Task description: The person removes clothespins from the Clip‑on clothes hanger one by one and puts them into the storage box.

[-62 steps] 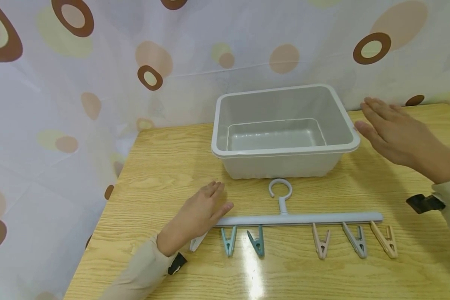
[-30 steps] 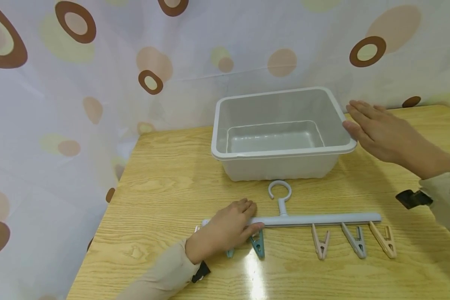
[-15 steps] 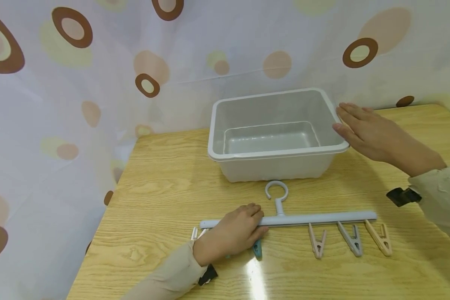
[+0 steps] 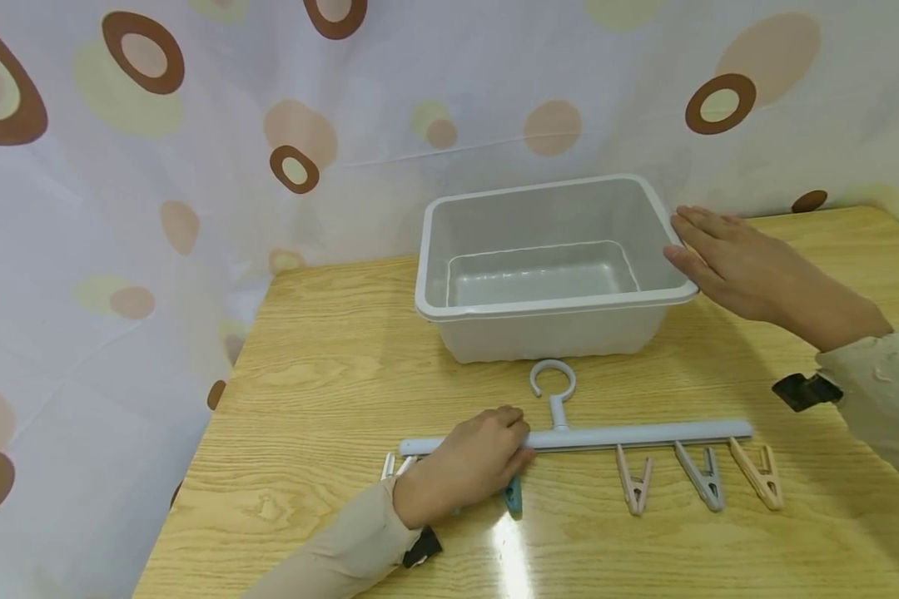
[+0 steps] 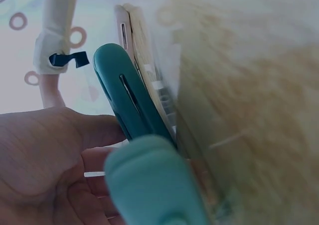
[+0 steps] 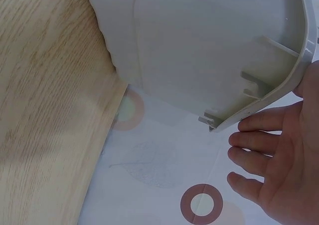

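Note:
A pale grey-blue clip hanger (image 4: 652, 433) lies on the table with its hook toward the basin. My left hand (image 4: 468, 457) grips its bar left of the hook, fingers bent over the far side and thumb on the near side. A dark teal clip (image 5: 127, 93) and a lighter teal clip (image 5: 154, 180) hang close by that hand, largely hidden under it in the head view. My right hand (image 4: 757, 270), fingers straight, touches the right rim of a grey plastic basin (image 4: 550, 333); its thumb overlaps the rim.
A white clip (image 4: 389, 466) is at the bar's left end. Pink (image 4: 634, 487), grey-blue (image 4: 707, 482) and yellow (image 4: 764, 482) clips hang on its right half. Behind the wooden table (image 4: 322, 349) stands a patterned curtain (image 4: 389, 83).
My left hand has moved right along the hanger bar from its left end and closed its fingers on it. My right hand has come left against the basin's rim. Little differs over the last half second.

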Demonstrator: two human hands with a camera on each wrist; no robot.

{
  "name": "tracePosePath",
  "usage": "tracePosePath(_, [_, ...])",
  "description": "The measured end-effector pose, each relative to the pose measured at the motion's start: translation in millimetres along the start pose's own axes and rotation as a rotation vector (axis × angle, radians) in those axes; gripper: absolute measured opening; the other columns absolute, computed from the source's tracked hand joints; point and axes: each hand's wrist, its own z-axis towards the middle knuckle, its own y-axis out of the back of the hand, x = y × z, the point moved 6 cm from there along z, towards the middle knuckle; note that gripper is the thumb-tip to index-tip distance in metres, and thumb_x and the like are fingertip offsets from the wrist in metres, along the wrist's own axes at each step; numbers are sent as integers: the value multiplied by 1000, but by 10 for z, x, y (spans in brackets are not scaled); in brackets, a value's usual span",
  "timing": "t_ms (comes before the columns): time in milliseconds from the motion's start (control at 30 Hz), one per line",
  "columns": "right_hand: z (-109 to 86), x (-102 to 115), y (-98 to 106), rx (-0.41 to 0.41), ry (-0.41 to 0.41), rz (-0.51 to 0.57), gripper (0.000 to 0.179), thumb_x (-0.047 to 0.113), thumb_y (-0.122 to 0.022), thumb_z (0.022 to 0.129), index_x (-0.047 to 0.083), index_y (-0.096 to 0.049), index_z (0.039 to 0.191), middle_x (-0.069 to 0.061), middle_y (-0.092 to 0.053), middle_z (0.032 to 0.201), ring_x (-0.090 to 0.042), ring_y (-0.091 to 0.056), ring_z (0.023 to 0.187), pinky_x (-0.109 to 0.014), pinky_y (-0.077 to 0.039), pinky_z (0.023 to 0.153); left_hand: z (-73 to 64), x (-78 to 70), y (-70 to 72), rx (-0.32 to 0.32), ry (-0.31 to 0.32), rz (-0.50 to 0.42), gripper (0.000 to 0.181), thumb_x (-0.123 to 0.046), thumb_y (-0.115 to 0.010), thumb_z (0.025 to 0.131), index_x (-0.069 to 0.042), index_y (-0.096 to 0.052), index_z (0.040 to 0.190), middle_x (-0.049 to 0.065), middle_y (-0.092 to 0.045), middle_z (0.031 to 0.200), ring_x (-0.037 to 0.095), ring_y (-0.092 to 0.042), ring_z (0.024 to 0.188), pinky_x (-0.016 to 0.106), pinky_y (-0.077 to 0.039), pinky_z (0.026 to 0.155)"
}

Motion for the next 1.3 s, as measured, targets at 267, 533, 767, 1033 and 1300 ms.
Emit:
tracePosePath(267, [-1, -7, -6, 13, -12, 14, 64, 39, -24, 106, -9, -15, 149, -30, -10, 155, -44, -7, 143, -54, -6, 115, 28, 2, 13, -21, 14, -12, 21, -23, -58, 98, -6, -66, 106, 7, -64, 116, 16, -61, 108, 22, -51, 87])
tracePosePath(533, [-1, 16, -4, 1, 23, 6, 62, 36, -27, 107, -8, -16, 149, -30, -13, 155, -43, -8, 144, -54, -7, 116, 23, 33, -4, -18, 45, -38, 18, -22, -60, 96, -6, -64, 103, 3, -64, 101, 11, -62, 92, 17, -52, 72])
tracePosePath(767, [-7, 13, -2, -17, 39, -3, 61, 35, -28, 107, -9, -19, 148, -31, -15, 154, -43, -8, 144, -50, -5, 117, -22, 48, -1, -33, 41, -168, 12, -18, -58, 97, -6, -57, 96, -3, -52, 78, 6, -49, 67, 15, -43, 55])
tracePosePath(1033, [-30, 3, 17, -28, 43, 10, 60, 33, -28, 107, -10, -21, 148, -32, -17, 153, -44, -8, 143, -50, -4, 117, -64, 19, 87, -174, 14, -127, 25, -22, -58, 97, -4, -53, 114, 2, -60, 82, 13, -59, 72, 24, -51, 65])
tracePosePath(1300, [-40, 24, 26, -52, 51, -7, 60, 34, -28, 107, -10, -23, 147, -32, -16, 153, -43, -3, 144, -55, -3, 115, -108, -14, 177, -279, -9, -10, 23, -26, -57, 97, -7, -67, 106, 1, -63, 86, 13, -61, 76, 25, -51, 67])
